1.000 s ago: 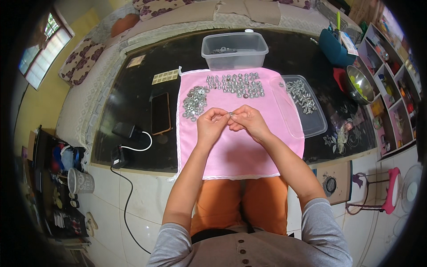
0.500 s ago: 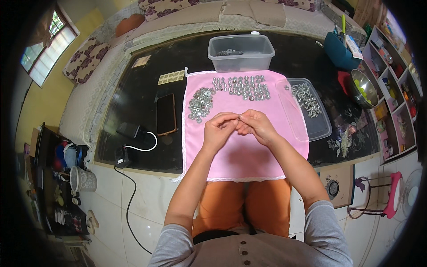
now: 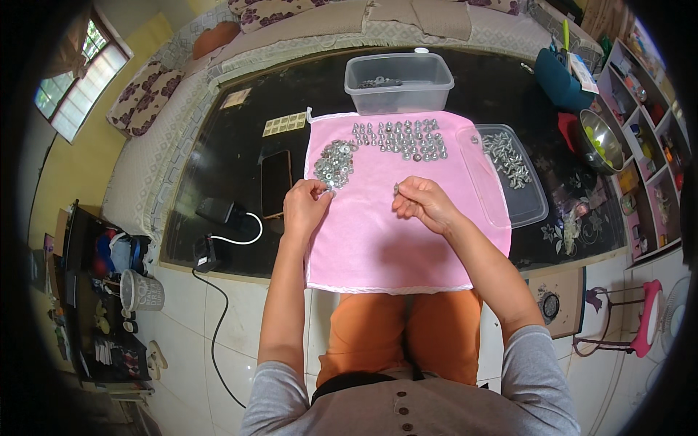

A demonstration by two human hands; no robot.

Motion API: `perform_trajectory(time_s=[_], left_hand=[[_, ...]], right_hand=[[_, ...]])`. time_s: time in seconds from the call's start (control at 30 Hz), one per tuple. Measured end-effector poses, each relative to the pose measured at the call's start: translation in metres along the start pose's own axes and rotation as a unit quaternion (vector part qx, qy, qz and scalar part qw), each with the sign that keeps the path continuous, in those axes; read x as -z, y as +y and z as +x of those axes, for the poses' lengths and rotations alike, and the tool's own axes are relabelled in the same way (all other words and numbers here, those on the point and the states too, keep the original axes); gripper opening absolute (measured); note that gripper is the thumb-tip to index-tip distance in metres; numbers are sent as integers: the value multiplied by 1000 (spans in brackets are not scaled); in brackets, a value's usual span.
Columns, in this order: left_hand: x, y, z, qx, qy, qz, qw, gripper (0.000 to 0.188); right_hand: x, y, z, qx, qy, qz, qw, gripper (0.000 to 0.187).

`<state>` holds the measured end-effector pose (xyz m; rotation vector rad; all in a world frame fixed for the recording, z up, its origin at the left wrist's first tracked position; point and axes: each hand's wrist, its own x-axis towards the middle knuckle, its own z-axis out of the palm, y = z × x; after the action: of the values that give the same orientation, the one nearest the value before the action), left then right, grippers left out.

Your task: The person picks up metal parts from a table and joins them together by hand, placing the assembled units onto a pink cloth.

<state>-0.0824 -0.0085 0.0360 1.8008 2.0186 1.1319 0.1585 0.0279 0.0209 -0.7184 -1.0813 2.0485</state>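
Observation:
My left hand [image 3: 305,208] is at the lower edge of a pile of flat silver washers [image 3: 336,161], its fingertips closed on a washer at the edge. Over the middle of the pink cloth [image 3: 363,254], my right hand [image 3: 427,203] pinches a small metal screw [image 3: 397,188] between thumb and fingers. Beyond the hands, rows of small silver screw assemblies [image 3: 403,138] stand upright on the cloth. Loose screws [image 3: 509,160] lie heaped in a shallow clear plastic tray [image 3: 534,207], which partly overlaps the cloth's right side.
Behind the cloth stands a clear plastic box [image 3: 400,100] with dark pieces inside. A phone [image 3: 276,183] and a black adapter [image 3: 218,211] with a white cable lie to the left. At the right are a metal bowl [image 3: 600,142], a teal container [image 3: 558,80] and a compartment shelf [image 3: 647,145].
My hands, together at the middle before, are now apart. The left has moved left to the washer pile; the right stays near the middle with the screw.

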Motion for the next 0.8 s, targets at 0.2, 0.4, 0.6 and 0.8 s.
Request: perform_trajectory(time_s=[0.2, 0.4, 0.6, 0.8], left_hand=[[-2, -1, 3, 17, -32, 20, 999, 14], [-12, 21, -3, 123, -78, -363, 920, 13], [-45, 51, -10, 111, -160, -514, 836, 16], [-63, 48, -15, 109, -177, -533, 821, 17]], right_hand=[[-1, -1, -1, -2, 2, -2, 1000, 17], [-3, -1, -1, 0, 3, -20, 1000, 15], [-2, -1, -2, 5, 1, -22, 1000, 16], [-1, 1, 0, 16, 9, -23, 1000, 16]])
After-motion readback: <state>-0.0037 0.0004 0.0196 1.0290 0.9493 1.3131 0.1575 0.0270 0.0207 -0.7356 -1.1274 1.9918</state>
